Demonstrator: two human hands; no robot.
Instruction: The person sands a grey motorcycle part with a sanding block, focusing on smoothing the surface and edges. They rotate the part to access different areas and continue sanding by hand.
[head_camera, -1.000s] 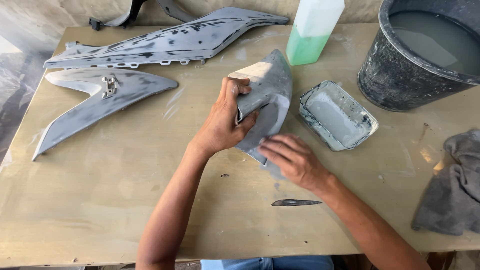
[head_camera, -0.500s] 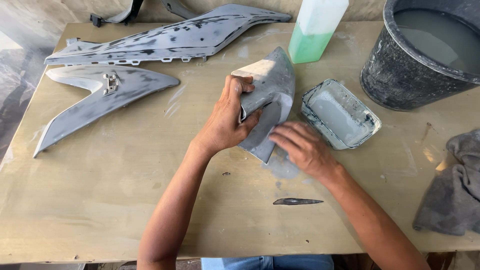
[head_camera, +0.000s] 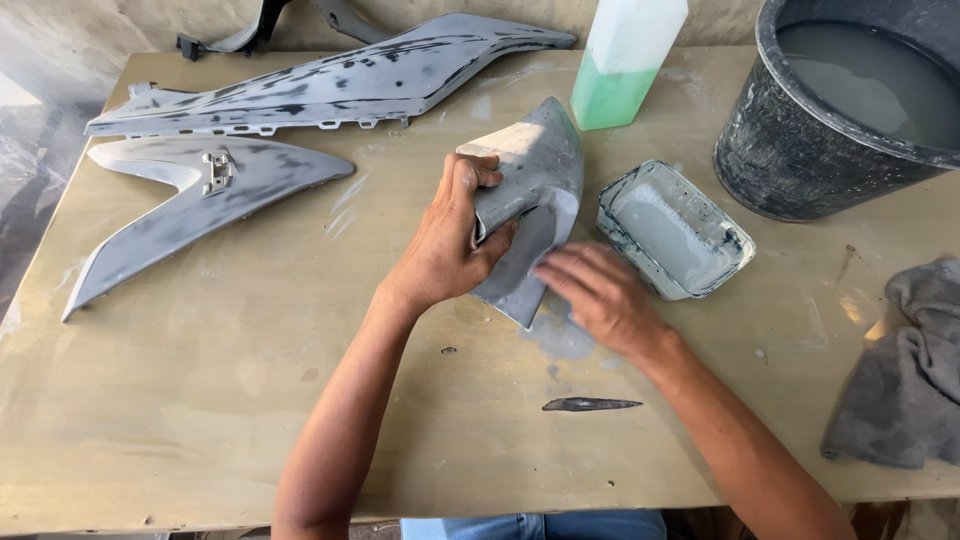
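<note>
Grey curved plastic fairing panel (head_camera: 535, 190) sits mid-table, tipped up on its lower edge, and I've got my left hand (head_camera: 450, 245) wrapped around its near side, fingers curled tight over the rim. My right hand (head_camera: 600, 295) lies flat against the panel's lower tip, fingers pressed down; I can't tell whether anything is under them. Just right of that, a shallow rectangular tray of grey slurry (head_camera: 675, 228). Beyond it, a translucent bottle with green liquid (head_camera: 625, 65) and a black bucket of murky water (head_camera: 850, 100). Two long grey fairing pieces (head_camera: 300, 95) lie far left, a grey rag (head_camera: 905, 370) at right.
</note>
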